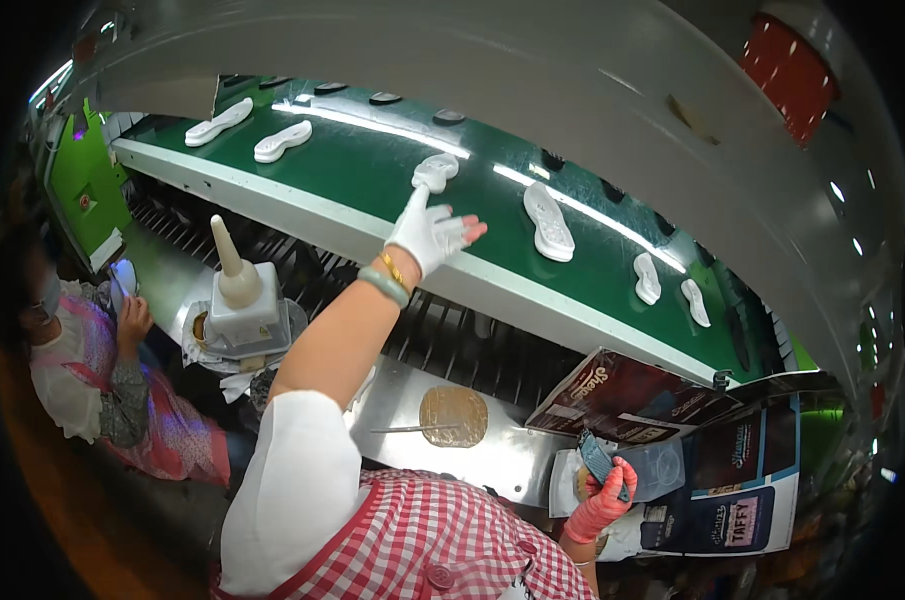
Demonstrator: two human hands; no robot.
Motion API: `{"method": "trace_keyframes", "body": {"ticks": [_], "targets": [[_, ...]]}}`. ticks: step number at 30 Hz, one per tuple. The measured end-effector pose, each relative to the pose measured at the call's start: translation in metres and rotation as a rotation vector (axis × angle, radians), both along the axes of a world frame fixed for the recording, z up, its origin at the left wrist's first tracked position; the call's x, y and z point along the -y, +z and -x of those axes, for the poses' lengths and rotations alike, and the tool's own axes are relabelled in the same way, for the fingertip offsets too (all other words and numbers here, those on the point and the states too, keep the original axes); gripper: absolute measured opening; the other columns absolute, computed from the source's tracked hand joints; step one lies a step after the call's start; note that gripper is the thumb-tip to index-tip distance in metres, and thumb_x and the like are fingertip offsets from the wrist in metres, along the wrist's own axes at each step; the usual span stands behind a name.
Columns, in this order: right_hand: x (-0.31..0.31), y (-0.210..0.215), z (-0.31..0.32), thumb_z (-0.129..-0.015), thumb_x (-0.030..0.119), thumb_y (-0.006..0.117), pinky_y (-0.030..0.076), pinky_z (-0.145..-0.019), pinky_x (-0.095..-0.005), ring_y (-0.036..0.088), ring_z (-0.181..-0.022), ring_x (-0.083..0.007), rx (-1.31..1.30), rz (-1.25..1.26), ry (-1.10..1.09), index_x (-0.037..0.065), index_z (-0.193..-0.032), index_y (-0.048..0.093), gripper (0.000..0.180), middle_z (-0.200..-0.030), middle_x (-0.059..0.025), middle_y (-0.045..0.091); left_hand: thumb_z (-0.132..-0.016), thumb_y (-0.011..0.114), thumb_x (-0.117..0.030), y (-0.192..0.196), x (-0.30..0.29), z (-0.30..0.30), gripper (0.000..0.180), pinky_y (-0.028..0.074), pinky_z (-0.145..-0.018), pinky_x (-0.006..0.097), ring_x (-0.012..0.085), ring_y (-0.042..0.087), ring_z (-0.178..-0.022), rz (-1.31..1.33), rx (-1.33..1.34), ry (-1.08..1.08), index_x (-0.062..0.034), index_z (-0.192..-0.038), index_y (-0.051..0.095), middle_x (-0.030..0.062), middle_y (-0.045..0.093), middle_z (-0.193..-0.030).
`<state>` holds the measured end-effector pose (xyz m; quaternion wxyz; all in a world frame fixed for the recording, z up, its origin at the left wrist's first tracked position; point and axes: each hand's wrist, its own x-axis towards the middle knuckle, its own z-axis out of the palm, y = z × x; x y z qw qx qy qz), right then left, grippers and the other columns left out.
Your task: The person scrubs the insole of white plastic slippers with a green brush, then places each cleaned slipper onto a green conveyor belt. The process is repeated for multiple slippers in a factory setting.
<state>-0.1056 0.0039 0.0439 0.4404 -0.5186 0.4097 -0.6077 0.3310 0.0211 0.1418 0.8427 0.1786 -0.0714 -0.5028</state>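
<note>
My left hand [433, 237], in a white glove with bare fingertips, reaches over the near edge of a green conveyor belt [358, 185]. One gloved finger touches the lower end of a white shoe sole [437, 172] lying there; the other fingers are spread to the right, holding nothing. Low on the right, my right hand [601, 502] wears a red glove. Its fingers are closed round a dark blue-grey, ribbed, flat piece [597, 458], whose kind I cannot make out. Beside it stands a clear plastic tub [658, 470].
More white soles [550, 222] lie along the belt, with dark pieces [449, 117] farther back. A white bottle with a cone-shaped nozzle [238, 280] stands left. A brown round pad [454, 416] lies on the metal table. Printed cardboard [633, 395] stands right. A co-worker [123, 370] sits far left.
</note>
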Motion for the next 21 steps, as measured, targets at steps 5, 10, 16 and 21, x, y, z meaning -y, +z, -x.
{"method": "trace_keyframes", "body": {"ticks": [5,10,16,21], "targets": [[0.003,-0.019,-0.007,-0.089,0.018,0.054,0.039,-0.043,-0.0201,0.054,-0.050,-0.0120,0.025,0.022,-0.087,0.004,-0.100,0.059,0.018,-0.079,-0.0066,0.060,-0.093,0.042,-0.031,-0.019,-0.012,-0.045,0.050,0.053,-0.073,0.039,0.0366,0.058,-0.097,-0.130,0.262,0.171,0.0057,-0.127,0.034,0.0259,0.049,-0.118],[0.004,-0.027,-0.018,-0.090,0.023,0.053,0.038,-0.042,-0.0196,0.052,-0.049,-0.0107,0.023,0.009,-0.133,0.005,-0.100,0.059,0.021,-0.077,-0.0057,0.060,-0.086,0.048,-0.019,-0.011,-0.019,-0.184,0.033,0.050,-0.079,0.038,0.0297,0.061,-0.096,-0.573,0.848,0.865,0.0003,-0.113,0.052,0.0184,0.060,-0.105],[-0.015,-0.019,-0.031,-0.091,0.031,0.051,0.036,-0.043,-0.0187,0.051,-0.050,-0.0096,-0.044,-0.043,-0.270,0.007,-0.099,0.059,0.026,-0.077,-0.0042,0.059,-0.082,0.046,-0.038,0.003,-0.059,-0.312,0.047,0.043,-0.093,0.040,0.0326,0.056,-0.106,-1.842,1.622,0.820,-0.0054,-0.114,0.059,0.0182,0.062,-0.107],[-0.034,-0.015,-0.025,-0.093,0.034,0.048,0.035,-0.043,-0.0189,0.050,-0.051,-0.0095,0.019,-0.085,-0.378,0.005,-0.097,0.058,0.031,-0.075,-0.0027,0.058,-0.082,0.047,-0.055,0.014,-0.078,-0.292,0.056,0.042,-0.095,0.040,0.0294,0.052,-0.115,-2.066,1.358,0.668,-0.0086,-0.110,0.063,0.0102,0.057,-0.122]]}}
